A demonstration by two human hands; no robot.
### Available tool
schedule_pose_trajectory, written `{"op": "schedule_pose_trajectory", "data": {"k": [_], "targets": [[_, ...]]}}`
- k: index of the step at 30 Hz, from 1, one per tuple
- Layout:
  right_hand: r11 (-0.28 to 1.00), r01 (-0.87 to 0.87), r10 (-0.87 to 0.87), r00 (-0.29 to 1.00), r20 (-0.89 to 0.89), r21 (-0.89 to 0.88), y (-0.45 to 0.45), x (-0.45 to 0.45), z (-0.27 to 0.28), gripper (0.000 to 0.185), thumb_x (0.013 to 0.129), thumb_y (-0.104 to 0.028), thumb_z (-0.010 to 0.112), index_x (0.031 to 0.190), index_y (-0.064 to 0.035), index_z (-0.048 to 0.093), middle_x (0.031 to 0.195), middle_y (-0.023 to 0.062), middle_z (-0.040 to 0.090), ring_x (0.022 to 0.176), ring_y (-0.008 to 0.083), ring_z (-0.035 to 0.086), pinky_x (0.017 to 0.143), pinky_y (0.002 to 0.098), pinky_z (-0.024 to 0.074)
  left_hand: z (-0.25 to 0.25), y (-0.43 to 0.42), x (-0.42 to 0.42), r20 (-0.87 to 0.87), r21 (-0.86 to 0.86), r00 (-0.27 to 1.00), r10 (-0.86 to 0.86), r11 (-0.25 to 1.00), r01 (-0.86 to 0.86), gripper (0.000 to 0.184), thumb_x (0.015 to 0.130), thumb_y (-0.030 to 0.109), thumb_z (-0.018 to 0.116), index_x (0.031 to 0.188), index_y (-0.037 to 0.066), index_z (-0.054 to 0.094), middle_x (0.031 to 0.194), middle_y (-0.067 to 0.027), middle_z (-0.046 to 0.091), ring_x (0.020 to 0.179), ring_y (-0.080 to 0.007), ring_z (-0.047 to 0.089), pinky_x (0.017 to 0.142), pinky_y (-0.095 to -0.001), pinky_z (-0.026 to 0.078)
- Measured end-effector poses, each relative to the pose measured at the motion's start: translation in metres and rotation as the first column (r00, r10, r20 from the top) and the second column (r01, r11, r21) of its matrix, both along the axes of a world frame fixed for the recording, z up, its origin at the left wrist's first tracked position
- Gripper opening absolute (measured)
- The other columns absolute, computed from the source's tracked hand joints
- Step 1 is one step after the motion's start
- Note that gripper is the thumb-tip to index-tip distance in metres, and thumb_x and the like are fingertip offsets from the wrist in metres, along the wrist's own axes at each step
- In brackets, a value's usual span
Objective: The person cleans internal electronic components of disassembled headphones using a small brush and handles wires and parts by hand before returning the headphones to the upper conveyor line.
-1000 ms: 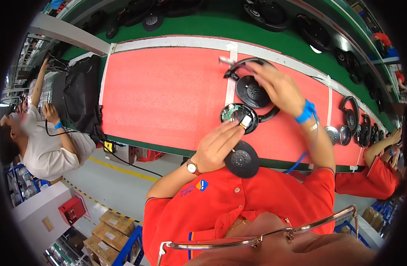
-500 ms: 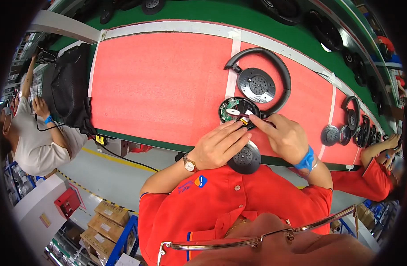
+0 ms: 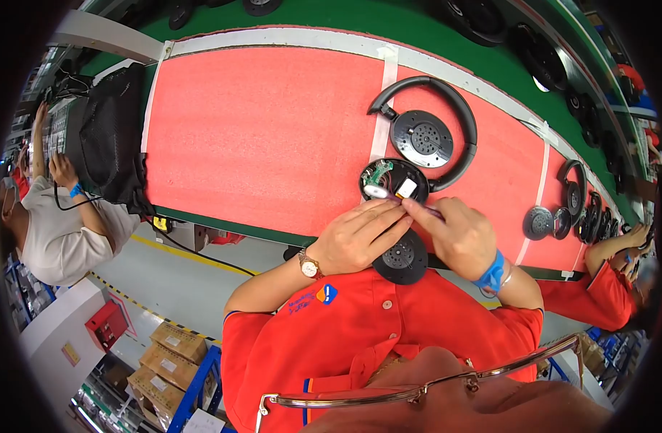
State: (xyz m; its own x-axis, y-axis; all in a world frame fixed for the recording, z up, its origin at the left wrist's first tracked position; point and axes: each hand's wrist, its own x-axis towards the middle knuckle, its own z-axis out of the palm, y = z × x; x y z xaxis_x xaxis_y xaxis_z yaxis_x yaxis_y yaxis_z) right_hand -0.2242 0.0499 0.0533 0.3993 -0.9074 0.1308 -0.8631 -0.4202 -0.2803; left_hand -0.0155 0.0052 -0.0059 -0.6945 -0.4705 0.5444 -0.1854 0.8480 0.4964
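An opened headphone ear cup [image 3: 422, 175] lies at the front of the red mat, showing a green circuit board [image 3: 379, 173] and a white rectangular block [image 3: 406, 188]. My left hand [image 3: 358, 237] grips its near rim, fingers together and stretched over the edge, thumb hidden. Between the fingers of my right hand [image 3: 457, 234] is a slim dark-purple tool with a white oval head [image 3: 376, 191], held across the cup. A round black perforated piece [image 3: 401, 258] sits just below my hands, near the red shirt. Behind the cup curves the black headband [image 3: 469, 130], with the second ear cup [image 3: 420, 138] attached.
The red mat [image 3: 266, 130] covers the bench. More headphones [image 3: 573, 195] lie along it to the right, beside another person in red [image 3: 598, 296]. A black bag [image 3: 111, 137] and a person in white [image 3: 71, 224] are at left. Black parts [image 3: 537, 58] line the green surface behind.
The tool's white head has moved slightly down in the ear cup. The white block, partly covered before by my right fingers and the tool, now shows more fully. My right hand has drawn back a little.
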Motion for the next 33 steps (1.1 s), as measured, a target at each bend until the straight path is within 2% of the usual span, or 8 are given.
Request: {"op": "schedule_pose_trajectory", "data": {"k": [2, 5, 9, 23, 26, 29, 31, 33], "targets": [[0.992, 0.119, -0.122, 0.989, -0.084, -0.047, -0.007, -0.009, 0.001, 0.052, 0.068, 0.000, 0.062, 0.118, -0.0160, 0.066, 0.075, 0.0054, 0.054, 0.063, 0.0204, 0.056, 0.051, 0.0322, 0.0482, 0.000, -0.001, 0.000, 0.003, -0.012, 1.000, -0.008, 1.000, 0.008, 0.032, 0.074, 0.008, 0.060, 0.104, -0.001, 0.066, 0.106, -0.0156, 0.064, 0.099, -0.0289, 0.065, 0.089, -0.0390, 0.054], [1.000, 0.004, -0.004, 1.000, 0.021, 0.004, 0.000, 0.001, 0.000, 0.052, 0.068, 0.000, 0.062, 0.118, -0.0156, 0.066, 0.076, 0.0057, 0.054, 0.064, 0.0199, 0.057, 0.052, 0.0318, 0.0482, 0.002, 0.000, 0.000, 0.010, 0.000, 1.000, -0.006, 1.000, 0.006, 0.032, 0.075, 0.009, 0.060, 0.105, 0.000, 0.066, 0.106, -0.0157, 0.065, 0.100, -0.0289, 0.065, 0.090, -0.0389, 0.053], [0.994, 0.109, -0.109, 0.990, -0.092, -0.008, -0.006, -0.008, 0.002, 0.048, 0.070, 0.000, 0.060, 0.115, -0.0155, 0.067, 0.076, 0.0062, 0.055, 0.063, 0.0213, 0.057, 0.051, 0.0327, 0.0480, 0.001, -0.001, -0.001, 0.001, 0.012, 1.000, -0.015, 1.000, 0.015, 0.032, 0.074, 0.008, 0.060, 0.105, 0.000, 0.066, 0.106, -0.0154, 0.065, 0.101, -0.0283, 0.065, 0.090, -0.0387, 0.054], [0.992, 0.122, -0.122, 0.991, -0.051, -0.005, -0.006, -0.015, 0.009, 0.054, 0.071, 0.003, 0.060, 0.121, -0.0174, 0.064, 0.076, 0.0070, 0.053, 0.065, 0.0232, 0.057, 0.054, 0.0336, 0.0476, -0.001, 0.000, 0.000, -0.031, 0.039, 0.999, -0.012, 0.999, 0.014, 0.034, 0.072, 0.007, 0.063, 0.106, -0.001, 0.066, 0.106, -0.0145, 0.065, 0.101, -0.0276, 0.065, 0.090, -0.0399, 0.053], [0.979, 0.154, -0.148, 0.988, -0.053, 0.134, -0.008, -0.026, 0.020, 0.052, 0.073, 0.004, 0.060, 0.121, -0.0148, 0.064, 0.080, 0.0090, 0.055, 0.067, 0.0252, 0.058, 0.055, 0.0343, 0.0471, -0.001, -0.001, 0.000, -0.027, 0.048, 0.999, -0.024, 0.999, 0.025, 0.035, 0.071, 0.006, 0.064, 0.106, -0.002, 0.065, 0.105, -0.0149, 0.065, 0.101, -0.0277, 0.065, 0.090, -0.0397, 0.053], [0.973, 0.166, -0.184, 0.977, 0.107, 0.160, -0.022, -0.038, 0.019, 0.044, 0.078, 0.002, 0.061, 0.120, -0.0102, 0.063, 0.082, 0.0085, 0.058, 0.065, 0.0227, 0.057, 0.056, 0.0330, 0.0463, -0.001, -0.001, 0.000, -0.036, 0.058, 0.999, -0.029, 0.998, 0.031, 0.035, 0.071, 0.006, 0.065, 0.106, -0.003, 0.065, 0.105, -0.0149, 0.066, 0.102, -0.0279, 0.065, 0.091, -0.0395, 0.053], [0.972, 0.220, -0.177, 0.913, 0.368, -0.077, -0.041, -0.048, 0.004, 0.039, 0.083, -0.004, 0.064, 0.122, -0.0057, 0.060, 0.086, 0.0055, 0.060, 0.063, 0.0165, 0.054, 0.056, 0.0303, 0.0449, -0.001, -0.001, 0.000, -0.035, 0.057, 0.999, -0.030, 0.998, 0.032, 0.035, 0.071, 0.006, 0.065, 0.105, -0.003, 0.065, 0.105, -0.0148, 0.066, 0.102, -0.0280, 0.065, 0.091, -0.0394, 0.053], [0.948, 0.319, -0.296, 0.853, 0.431, 0.018, -0.055, -0.061, -0.016, 0.038, 0.085, -0.008, 0.065, 0.122, -0.0047, 0.058, 0.087, 0.0031, 0.059, 0.064, 0.0126, 0.052, 0.055, 0.0274, 0.0432, -0.002, 0.000, 0.000, -0.034, 0.055, 0.999, -0.027, 0.998, 0.029, 0.035, 0.071, 0.007, 0.065, 0.105, -0.003, 0.065, 0.104, -0.0147, 0.066, 0.102, -0.0280, 0.065, 0.091, -0.0392, 0.053]]}}
